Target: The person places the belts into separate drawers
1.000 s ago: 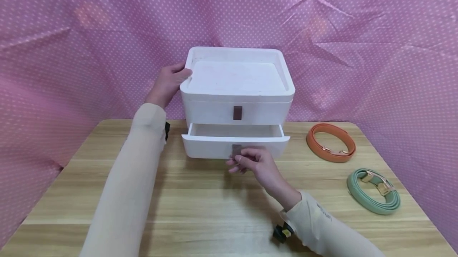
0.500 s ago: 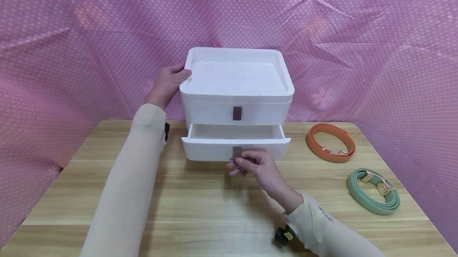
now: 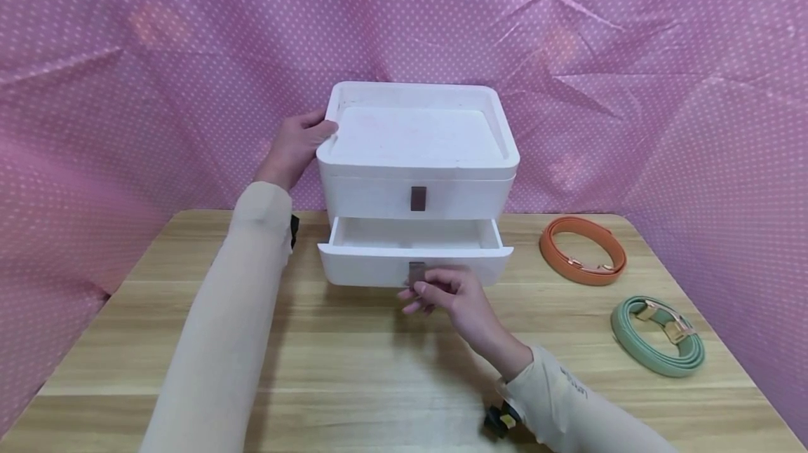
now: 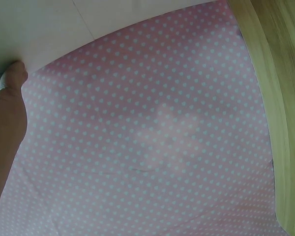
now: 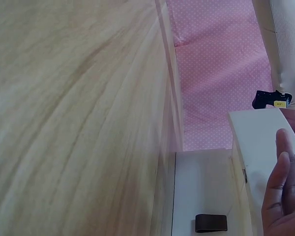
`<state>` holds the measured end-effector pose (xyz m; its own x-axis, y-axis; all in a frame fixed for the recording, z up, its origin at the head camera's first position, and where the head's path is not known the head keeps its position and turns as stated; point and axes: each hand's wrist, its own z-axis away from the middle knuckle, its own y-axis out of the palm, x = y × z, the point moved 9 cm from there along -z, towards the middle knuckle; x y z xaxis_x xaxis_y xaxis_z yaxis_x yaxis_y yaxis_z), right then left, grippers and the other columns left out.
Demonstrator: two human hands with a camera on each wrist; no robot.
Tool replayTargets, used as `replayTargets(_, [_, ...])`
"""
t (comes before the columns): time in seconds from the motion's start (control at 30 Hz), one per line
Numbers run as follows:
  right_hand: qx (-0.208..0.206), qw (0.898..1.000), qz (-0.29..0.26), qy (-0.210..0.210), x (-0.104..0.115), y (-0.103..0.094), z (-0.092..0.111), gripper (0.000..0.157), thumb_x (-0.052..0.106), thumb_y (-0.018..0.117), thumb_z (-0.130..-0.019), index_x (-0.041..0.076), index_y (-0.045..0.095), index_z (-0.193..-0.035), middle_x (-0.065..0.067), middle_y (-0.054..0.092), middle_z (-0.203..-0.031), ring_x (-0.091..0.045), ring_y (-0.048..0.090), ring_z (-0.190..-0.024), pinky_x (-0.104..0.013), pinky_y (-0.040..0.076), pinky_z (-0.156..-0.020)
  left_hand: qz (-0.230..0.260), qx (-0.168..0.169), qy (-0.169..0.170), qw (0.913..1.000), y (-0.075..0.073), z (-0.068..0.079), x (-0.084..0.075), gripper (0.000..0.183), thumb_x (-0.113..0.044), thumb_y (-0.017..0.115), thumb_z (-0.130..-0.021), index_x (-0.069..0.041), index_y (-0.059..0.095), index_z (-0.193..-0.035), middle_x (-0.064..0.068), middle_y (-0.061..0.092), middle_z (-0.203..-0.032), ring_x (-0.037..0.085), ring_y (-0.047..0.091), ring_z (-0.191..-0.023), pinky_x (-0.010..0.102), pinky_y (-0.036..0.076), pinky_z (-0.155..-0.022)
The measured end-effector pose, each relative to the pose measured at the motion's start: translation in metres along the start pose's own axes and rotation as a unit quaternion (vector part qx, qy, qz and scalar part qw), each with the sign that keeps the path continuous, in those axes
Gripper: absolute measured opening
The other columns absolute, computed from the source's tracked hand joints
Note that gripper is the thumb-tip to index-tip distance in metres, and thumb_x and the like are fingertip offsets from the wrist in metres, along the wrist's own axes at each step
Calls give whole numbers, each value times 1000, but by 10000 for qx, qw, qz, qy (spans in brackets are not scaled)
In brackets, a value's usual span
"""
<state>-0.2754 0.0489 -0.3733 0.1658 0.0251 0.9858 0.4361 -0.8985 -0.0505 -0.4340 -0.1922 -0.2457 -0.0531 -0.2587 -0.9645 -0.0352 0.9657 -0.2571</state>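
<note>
The left hand (image 3: 295, 148) grips the left rim of the white plastic drawer box (image 3: 416, 137); most of its fingers are hidden. The right hand (image 3: 463, 302) pinches the lower brown tab (image 3: 416, 271) and covers part of it, on the pulled-out lower drawer (image 3: 366, 268). The box sits at the back of the wooden table (image 3: 353, 369). I count two drawers, two tabs and two rolled-up belts: an orange belt (image 3: 587, 276) and a green belt (image 3: 650, 358). Black letters (image 3: 573, 384) on the cream right sleeve (image 3: 574, 404) and a small yellow label (image 5: 280, 104) by the left wrist are too tiny to read.
</note>
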Motion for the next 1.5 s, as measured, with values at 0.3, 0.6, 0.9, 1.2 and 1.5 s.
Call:
replayTargets(0.3, [-33,9999,-103,-42,-1,1,2,24,10,57,-99,-9,66,-111,-17,72,-100,-31,72,-82,-47,57,-72,55,16,11,10000,2,-1,0,57,-31,59,-99,-18,40,-151,2,38,-154,21,37,-139,36,35,-112])
replayTargets(0.6, [25,9999,-51,-122,0,1,3,24,10,57,-99,-10,66,-110,-17,72,-100,-31,72,-82,-48,58,-72,34,36,12,10000,1,0,-2,58,-33,59,-99,-19,39,-152,2,38,-154,21,36,-139,36,35,-111])
replayTargets(0.9, [57,9998,-115,-148,-1,2,5,22,9,58,-98,-9,66,-109,-16,73,-100,-32,72,-82,-50,57,-73,117,37,18,9999,1,1,1,58,-32,59,-99,-19,39,-151,2,40,-153,21,40,-137,36,37,-110])
replayTargets(1.2, [37,9998,-123,-163,0,1,6,23,9,58,-99,-10,66,-109,-17,72,-99,-32,72,-81,-47,58,-71,172,96,14,9998,2,-2,0,59,-32,59,-99,-18,38,-152,3,38,-154,21,39,-137,36,37,-110])
replayTargets(1.5, [95,9996,-38,-267,2,3,10,21,8,58,-98,-9,67,-107,-17,72,-99,-33,72,-80,-44,59,-69,111,76,-5,9999,1,1,0,59,-33,59,-99,-18,37,-152,4,38,-154,21,40,-137,36,37,-110])
